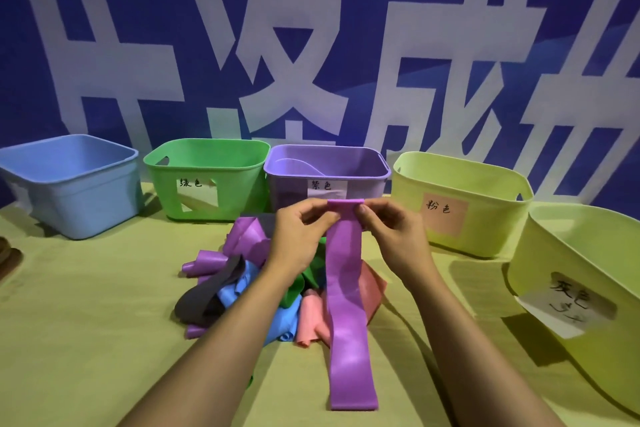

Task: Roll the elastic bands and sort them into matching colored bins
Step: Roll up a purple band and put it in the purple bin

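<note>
Both hands raised over the pile: left hand (304, 222) and right hand (388, 225) pinching the far end of a purple band (346, 288) between fingertips, end folded over. Band hanging toward the near surface (86, 322), draped across mixed bands (242, 274). Just beyond, purple bin (367, 177), between green bin (242, 191) and yellow-green bin (485, 218).

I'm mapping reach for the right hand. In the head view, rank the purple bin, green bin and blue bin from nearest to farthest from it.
From the right hand:
1. Purple bin, just behind it.
2. Green bin, back left.
3. Blue bin, far left.
</note>
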